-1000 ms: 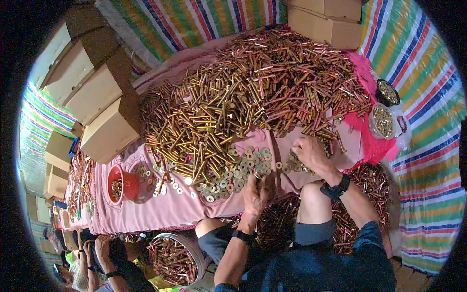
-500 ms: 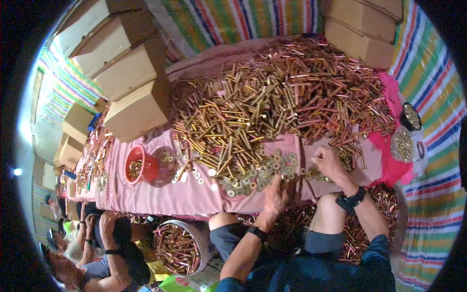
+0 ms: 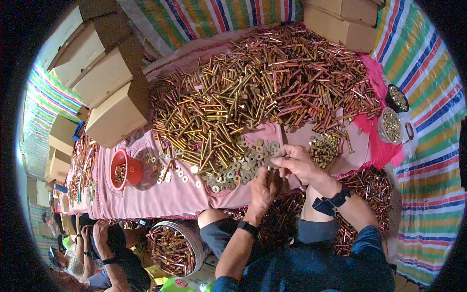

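Note:
My left hand (image 3: 263, 189) is at the front edge of the pink-covered table, thumb and fingers pressed together. My right hand (image 3: 297, 164) meets it from the right, its fingertips pinched. A small shiny piece shows between the two hands, too small to name. Just left of them spread flat round washers (image 3: 237, 171). A small heap of short nut-like metal pieces (image 3: 325, 150) lies beyond my right wrist. The large pile of long golden and coppery bolts (image 3: 253, 87) covers the table behind.
A red plastic tub (image 3: 125, 170) with small metal parts stands at the left, near cardboard boxes (image 3: 119, 117). Tubs of small parts (image 3: 389, 125) sit at the right. A white bucket of bolts (image 3: 194, 243) stands below the table edge. Co-workers' arms (image 3: 104, 238) are at the lower left.
My right hand has moved left from the nut-like pieces to my left hand. My left hand has turned up off the washers, fingers drawn together. The whole view has shifted slightly.

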Motion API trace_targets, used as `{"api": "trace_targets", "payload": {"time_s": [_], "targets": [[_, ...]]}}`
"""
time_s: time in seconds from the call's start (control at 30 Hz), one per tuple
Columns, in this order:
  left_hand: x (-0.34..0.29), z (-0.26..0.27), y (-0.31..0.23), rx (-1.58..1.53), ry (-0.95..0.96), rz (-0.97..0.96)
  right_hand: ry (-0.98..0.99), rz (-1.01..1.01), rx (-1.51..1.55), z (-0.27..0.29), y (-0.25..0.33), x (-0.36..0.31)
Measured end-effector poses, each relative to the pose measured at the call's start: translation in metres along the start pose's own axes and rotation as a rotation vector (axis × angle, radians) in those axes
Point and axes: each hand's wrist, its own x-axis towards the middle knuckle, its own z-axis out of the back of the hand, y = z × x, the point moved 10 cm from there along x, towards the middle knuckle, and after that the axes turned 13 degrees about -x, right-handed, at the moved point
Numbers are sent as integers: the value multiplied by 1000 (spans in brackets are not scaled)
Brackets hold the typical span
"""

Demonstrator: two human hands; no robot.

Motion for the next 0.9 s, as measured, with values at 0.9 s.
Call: {"api": "trace_targets", "payload": {"time_s": [0.9], "targets": [[-3,1,10,-146,-4,17,-84,153,-191,-18,13,-5]]}}
